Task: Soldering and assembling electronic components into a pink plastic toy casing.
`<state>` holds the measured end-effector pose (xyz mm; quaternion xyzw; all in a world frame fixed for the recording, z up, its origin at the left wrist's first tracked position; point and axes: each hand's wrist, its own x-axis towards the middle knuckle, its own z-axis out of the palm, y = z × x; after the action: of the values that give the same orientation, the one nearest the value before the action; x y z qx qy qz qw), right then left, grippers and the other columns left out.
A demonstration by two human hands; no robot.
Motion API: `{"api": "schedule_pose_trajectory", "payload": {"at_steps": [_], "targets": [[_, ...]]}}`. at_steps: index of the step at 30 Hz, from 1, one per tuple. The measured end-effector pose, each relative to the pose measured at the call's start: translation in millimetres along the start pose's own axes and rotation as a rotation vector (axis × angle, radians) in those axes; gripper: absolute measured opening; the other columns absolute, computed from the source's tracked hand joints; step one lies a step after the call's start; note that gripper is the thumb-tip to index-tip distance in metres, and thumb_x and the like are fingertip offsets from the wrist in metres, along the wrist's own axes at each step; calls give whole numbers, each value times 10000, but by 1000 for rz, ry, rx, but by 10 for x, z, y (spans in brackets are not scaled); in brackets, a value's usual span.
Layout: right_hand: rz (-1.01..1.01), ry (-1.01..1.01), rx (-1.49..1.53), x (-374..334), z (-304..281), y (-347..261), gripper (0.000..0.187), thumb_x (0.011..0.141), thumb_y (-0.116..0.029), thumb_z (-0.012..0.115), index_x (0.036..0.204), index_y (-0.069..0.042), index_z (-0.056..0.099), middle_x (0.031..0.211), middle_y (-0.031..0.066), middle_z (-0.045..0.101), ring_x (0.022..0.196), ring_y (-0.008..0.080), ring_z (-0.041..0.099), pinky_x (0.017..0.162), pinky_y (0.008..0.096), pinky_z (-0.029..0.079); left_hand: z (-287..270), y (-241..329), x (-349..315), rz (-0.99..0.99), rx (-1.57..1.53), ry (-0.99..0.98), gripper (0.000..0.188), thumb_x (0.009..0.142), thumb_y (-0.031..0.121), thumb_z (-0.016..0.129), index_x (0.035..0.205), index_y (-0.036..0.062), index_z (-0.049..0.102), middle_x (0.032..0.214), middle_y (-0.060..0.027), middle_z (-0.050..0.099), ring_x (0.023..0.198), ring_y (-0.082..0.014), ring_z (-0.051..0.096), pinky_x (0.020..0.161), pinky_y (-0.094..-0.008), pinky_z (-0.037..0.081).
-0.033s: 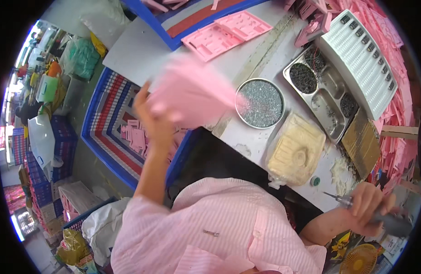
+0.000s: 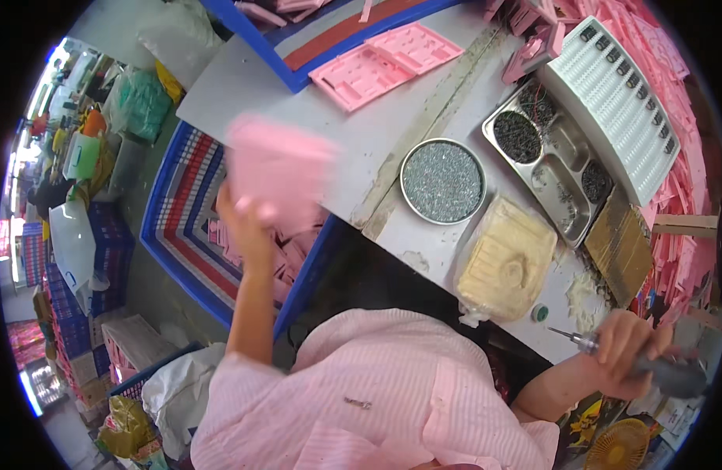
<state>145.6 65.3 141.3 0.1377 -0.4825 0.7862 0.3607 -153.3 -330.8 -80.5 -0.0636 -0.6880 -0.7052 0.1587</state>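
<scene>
My left hand (image 2: 247,221) is closed on the lower edge of a flat pink plastic piece (image 2: 281,174), smeared by motion. It holds the piece over the near side of a blue, red and white striped crate (image 2: 161,211), where several small pink parts (image 2: 293,254) lie. Off to the right, my right hand (image 2: 629,351) grips a dark electric screwdriver (image 2: 674,377), its thin bit (image 2: 563,333) pointing left toward the table edge. A round tin of small silver screws (image 2: 443,180) stands on the table between the hands.
Pink moulded panels (image 2: 384,64) lie by another striped crate (image 2: 298,77). A steel compartment tray (image 2: 560,196) holds dark screws beside a white ribbed tray (image 2: 615,110). A bagged yellowish block (image 2: 508,258) and a small green cap (image 2: 539,312) sit near the table edge. Pink parts pile up far right.
My left hand has moved left and slightly down with the pink piece, away from the screw tin and over the crate. My right hand with the screwdriver has barely moved.
</scene>
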Motion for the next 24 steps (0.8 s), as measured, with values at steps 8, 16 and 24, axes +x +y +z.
{"api": "schedule_pose_trajectory", "payload": {"at_steps": [8,16,24], "targets": [[136,51,-109,78,-188,458,340,936,-248,700,1054,-80,430,544,-23,482,424,114,477,501,293,491,-2190,-1461,-938,-800,-17,45,380,1016,159,519,1359,-4,493,1152,-146,626,986,-272,634,901,-384,570],[189,174,-206,71,-257,475,390,912,-276,738,1055,-71,438,548,-21,452,441,116,455,490,290,461,1241,624,403,222,155,-335,199,896,-20,655,1090,-18,608,1124,-96,611,1011,-179,588,918,-304,479],[125,352,-633,169,-78,404,750,862,-250,786,1429,12,371,920,96,605,800,157,584,745,313,486,4792,875,752,625,700,-633,636,835,476,737,1265,24,612,1333,-219,562,1152,-377,606,915,-453,540]]}}
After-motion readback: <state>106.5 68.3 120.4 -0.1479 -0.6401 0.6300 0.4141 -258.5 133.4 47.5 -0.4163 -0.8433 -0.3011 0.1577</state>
